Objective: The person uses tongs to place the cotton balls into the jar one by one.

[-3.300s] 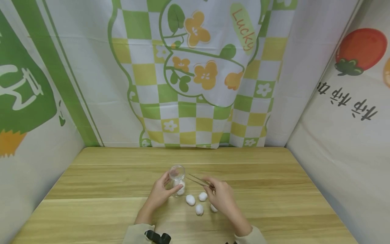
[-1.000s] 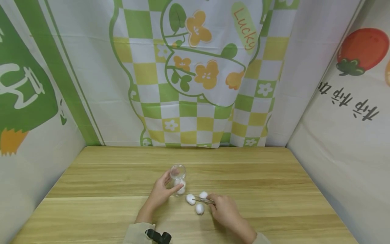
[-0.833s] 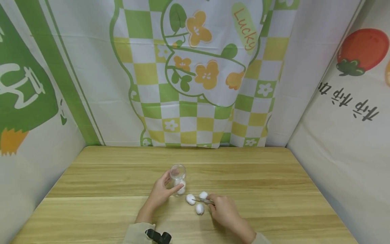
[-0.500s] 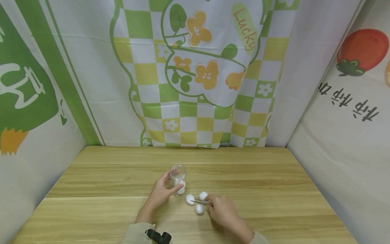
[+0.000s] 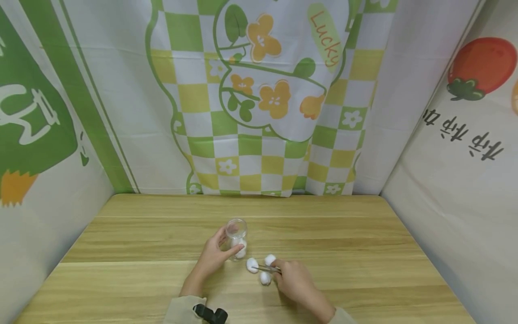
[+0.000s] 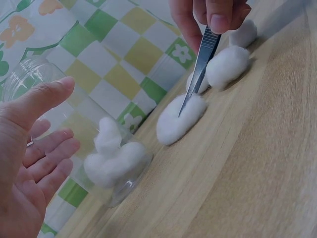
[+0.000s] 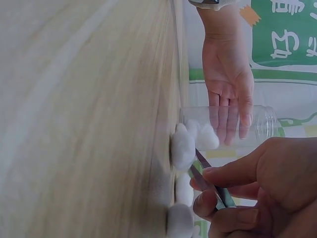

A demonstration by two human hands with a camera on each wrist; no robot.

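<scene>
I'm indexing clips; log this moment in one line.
left hand: holding jar; right hand: holding tweezers, tips at cotton ball; jar: upright, cotton inside

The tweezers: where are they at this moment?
In the head view, the tweezers are in the right hand, right of the jar, tips at the leftmost loose cotton ball.

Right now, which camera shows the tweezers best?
The left wrist view: the tweezers look large there, with ridges and a tip showing at a cotton ball. The head view shows them small, poking from the right hand. In the right wrist view, that hand hides part of them.
</scene>
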